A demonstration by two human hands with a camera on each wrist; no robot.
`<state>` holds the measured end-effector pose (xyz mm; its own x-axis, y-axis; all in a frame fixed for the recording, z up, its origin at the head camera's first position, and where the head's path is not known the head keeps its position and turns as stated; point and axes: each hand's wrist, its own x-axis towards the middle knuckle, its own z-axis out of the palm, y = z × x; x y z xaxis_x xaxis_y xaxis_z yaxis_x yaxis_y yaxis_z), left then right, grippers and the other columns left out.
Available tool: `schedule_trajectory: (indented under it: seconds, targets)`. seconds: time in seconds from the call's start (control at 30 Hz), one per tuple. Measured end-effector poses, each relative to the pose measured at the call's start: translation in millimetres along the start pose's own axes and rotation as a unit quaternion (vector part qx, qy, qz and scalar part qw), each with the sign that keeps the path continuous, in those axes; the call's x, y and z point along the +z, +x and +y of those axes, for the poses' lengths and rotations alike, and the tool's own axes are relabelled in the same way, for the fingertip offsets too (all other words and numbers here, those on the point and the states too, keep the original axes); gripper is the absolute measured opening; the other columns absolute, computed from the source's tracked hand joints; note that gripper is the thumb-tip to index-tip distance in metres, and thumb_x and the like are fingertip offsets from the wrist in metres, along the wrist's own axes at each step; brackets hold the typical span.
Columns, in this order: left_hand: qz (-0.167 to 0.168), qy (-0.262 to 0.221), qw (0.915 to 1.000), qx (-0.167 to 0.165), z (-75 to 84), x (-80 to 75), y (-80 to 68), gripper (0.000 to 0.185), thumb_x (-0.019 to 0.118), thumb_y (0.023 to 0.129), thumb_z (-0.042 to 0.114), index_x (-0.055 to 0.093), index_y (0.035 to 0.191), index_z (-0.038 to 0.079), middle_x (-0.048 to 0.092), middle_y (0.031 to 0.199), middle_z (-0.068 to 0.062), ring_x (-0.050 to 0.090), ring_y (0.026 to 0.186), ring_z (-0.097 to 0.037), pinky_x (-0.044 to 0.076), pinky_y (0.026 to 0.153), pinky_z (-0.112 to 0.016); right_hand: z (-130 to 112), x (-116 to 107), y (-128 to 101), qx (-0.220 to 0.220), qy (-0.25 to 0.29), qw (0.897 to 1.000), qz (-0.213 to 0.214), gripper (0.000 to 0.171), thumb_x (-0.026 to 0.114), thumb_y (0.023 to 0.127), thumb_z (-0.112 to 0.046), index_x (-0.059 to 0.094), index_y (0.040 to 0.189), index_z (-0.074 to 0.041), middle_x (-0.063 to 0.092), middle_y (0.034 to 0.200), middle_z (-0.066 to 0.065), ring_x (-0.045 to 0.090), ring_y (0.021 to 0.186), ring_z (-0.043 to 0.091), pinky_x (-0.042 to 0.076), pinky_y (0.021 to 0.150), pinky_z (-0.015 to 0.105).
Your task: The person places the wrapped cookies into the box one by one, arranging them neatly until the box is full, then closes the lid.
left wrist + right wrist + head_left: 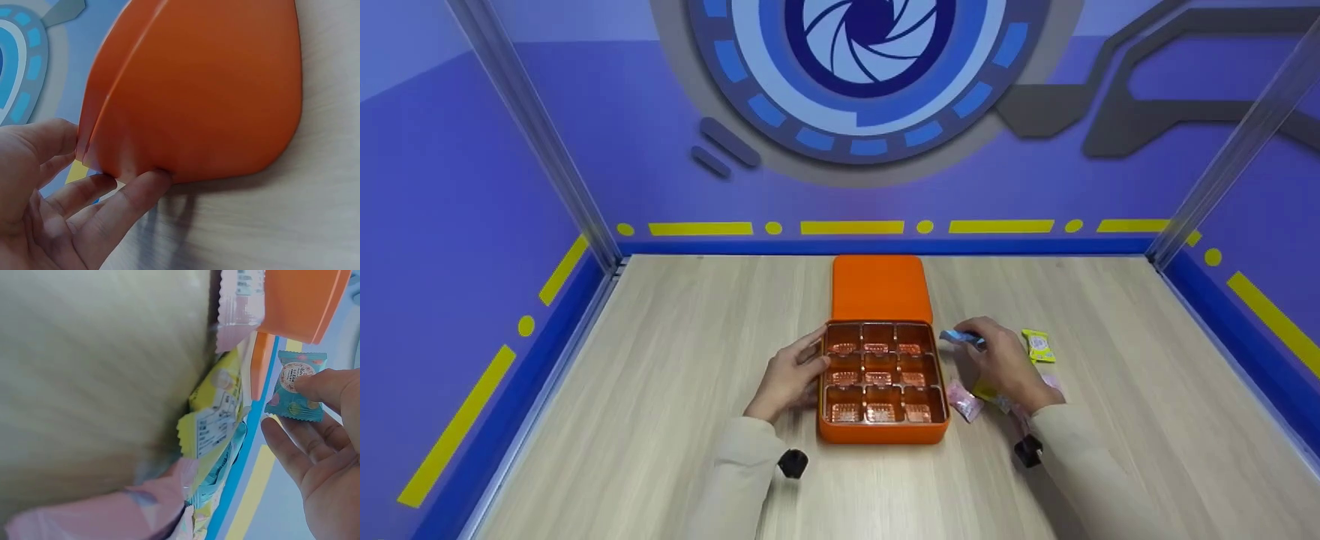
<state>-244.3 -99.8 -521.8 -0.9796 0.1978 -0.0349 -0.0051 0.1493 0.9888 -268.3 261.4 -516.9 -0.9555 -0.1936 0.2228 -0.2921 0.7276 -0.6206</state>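
Beside orange box (883, 433), right fingers (287, 444) pinch blue packet (291, 376) near pink packet (964, 401), yellow packet (1039, 346); left fingers (143, 194) spread against box.

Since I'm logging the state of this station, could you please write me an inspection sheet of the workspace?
Surface: pale wood-grain table.
Box: orange box open, lid folded back; nine compartments, no packets seen in them.
Packets: blue packet held beside the box; pink packet, yellow packet and others lie to the box's right, some partly hidden by the right hand.
Clutter: nothing seen.
Left hand: touches the box's left side.
Right hand: pinches the blue packet.
Cables: nothing seen.
Surroundings: blue-purple walls with yellow dashes; metal posts at the corners.
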Motion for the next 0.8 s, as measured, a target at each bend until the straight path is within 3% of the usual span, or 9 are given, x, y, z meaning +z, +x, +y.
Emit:
schedule_trajectory:
  seconds: [0.23,0.47,0.8]
  targets:
    - [0.012,-0.019,0.9997,-0.008,0.0,3.2,-0.3,0.058,0.061,0.105,0.001,0.047,0.161,0.007,0.05,0.155,-0.028,0.057,0.136,-0.038,0.052,0.106,-0.046,-1,-3,1,0.002,0.012,1.0,0.011,0.027,0.07,0.101,0.002,0.069,0.127,-0.005,0.07,0.122,0.013,0.067,0.113,0.033,0.053,0.104,0.056]
    - [0.027,-0.033,0.999,-0.017,0.6,5.4,-2.4,0.057,0.062,0.104,0.003,0.049,0.16,0.009,0.052,0.154,-0.026,0.055,0.138,-0.038,0.05,0.108,-0.047,-5,-6,2,-0.042,0.019,0.998,0.034,0.026,0.071,0.099,0.005,0.069,0.124,-0.003,0.07,0.119,0.013,0.069,0.11,0.031,0.057,0.1,0.053]
    - [0.022,-0.035,0.999,-0.016,-0.6,2.6,-3.3,0.057,0.064,0.105,0.005,0.049,0.16,0.009,0.054,0.153,-0.025,0.06,0.134,-0.038,0.053,0.105,-0.047,-14,-9,4,-0.051,0.02,0.998,0.044,0.028,0.073,0.098,0.005,0.07,0.123,-0.004,0.07,0.119,0.012,0.07,0.109,0.03,0.057,0.099,0.051]
